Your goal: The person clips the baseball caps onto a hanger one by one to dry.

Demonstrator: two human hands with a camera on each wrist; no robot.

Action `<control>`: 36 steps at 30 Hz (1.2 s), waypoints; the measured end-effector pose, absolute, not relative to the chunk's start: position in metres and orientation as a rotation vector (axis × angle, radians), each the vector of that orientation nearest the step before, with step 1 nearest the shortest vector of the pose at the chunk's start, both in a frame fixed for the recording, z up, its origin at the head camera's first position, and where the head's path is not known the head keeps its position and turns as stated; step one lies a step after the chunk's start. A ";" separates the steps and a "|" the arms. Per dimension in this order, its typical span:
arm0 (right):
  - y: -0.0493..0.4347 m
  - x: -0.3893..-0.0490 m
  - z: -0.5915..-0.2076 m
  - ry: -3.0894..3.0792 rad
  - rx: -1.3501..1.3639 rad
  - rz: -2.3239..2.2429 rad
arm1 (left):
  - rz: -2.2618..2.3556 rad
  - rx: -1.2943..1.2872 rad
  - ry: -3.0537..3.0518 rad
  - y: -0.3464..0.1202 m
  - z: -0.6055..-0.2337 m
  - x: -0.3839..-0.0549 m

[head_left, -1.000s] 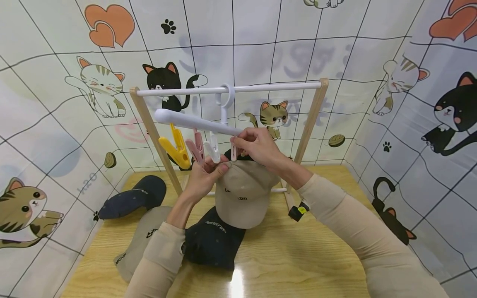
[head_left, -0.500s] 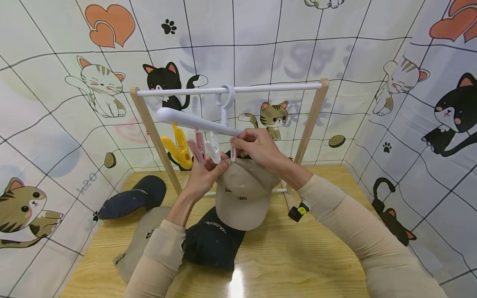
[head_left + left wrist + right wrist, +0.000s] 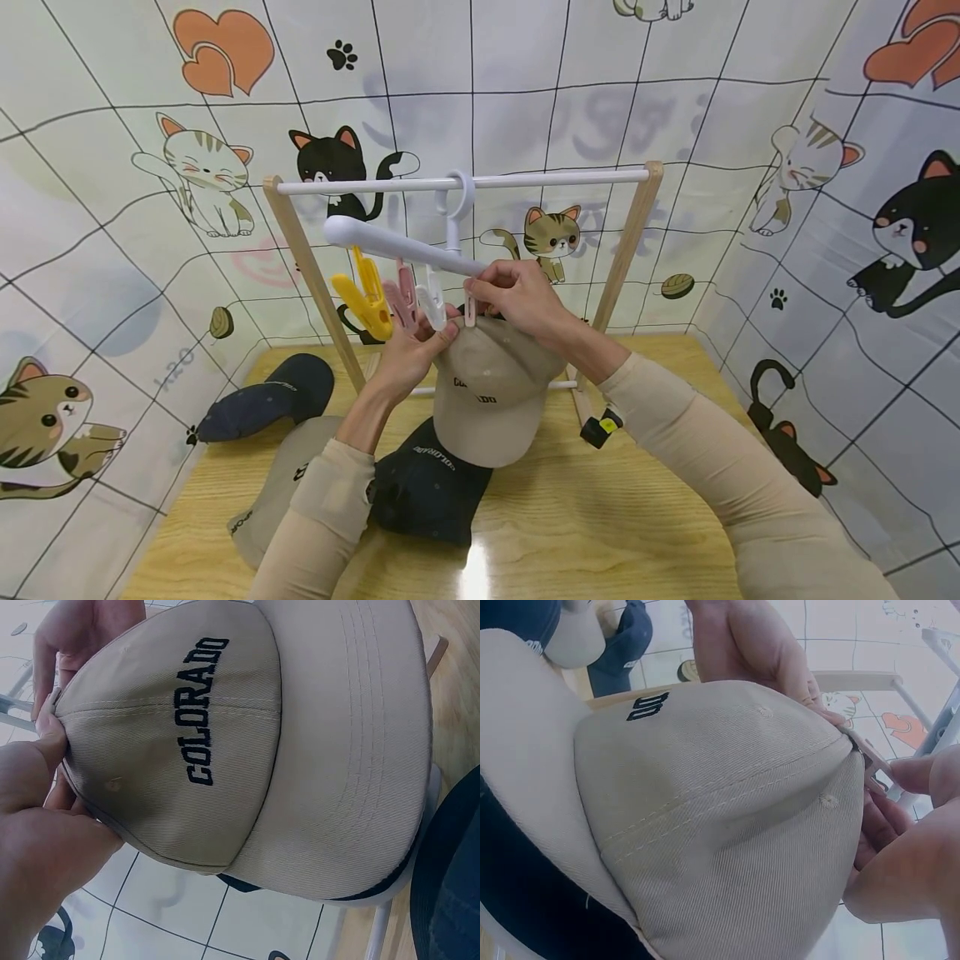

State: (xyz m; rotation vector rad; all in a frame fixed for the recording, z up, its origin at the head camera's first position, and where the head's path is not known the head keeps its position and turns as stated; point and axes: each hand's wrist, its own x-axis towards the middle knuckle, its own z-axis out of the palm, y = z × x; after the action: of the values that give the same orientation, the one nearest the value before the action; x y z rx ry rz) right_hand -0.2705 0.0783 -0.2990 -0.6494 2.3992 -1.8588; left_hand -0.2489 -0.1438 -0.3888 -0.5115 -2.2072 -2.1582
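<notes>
A beige baseball cap lettered COLORADO hangs crown up below the white hanger. My left hand pinches the top of its crown between thumb and fingers. Just right of that, my right hand pinches a pale pink clothespin; in the right wrist view the clip's jaws meet the crown fabric of the cap. Yellow, pink and white clothespins dangle from the hanger's left side. Something dark shows beneath the brim in both wrist views; what it is, I cannot tell.
The hanger hooks over the white bar of a wooden-legged rack. On the table lie a navy cap, a beige cap and another navy cap. A small black-and-yellow object sits by the rack's right foot.
The hanger's left end and its dangling clothespins have shifted slightly right. The cap's crown has risen a little against the pinched clothespin. Both hands keep nearly the same places.
</notes>
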 end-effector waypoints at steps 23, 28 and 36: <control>0.085 -0.273 -0.304 2.518 -0.615 -1.709 | -2.098 -0.472 -2.306 -0.142 -0.384 -0.255; 0.084 -0.272 -0.305 2.549 -0.624 -1.687 | -2.068 -0.473 -2.403 -0.146 -0.383 -0.254; 0.084 -0.272 -0.308 2.579 -0.589 -1.690 | -1.994 -0.578 -2.301 -0.141 -0.381 -0.257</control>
State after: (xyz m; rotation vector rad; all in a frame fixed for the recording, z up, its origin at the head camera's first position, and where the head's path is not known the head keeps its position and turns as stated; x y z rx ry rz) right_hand -0.2718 0.0841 -0.3081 -0.5890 2.5786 -1.6903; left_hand -0.2570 -0.1410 -0.3810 -0.5784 -2.3005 -1.9938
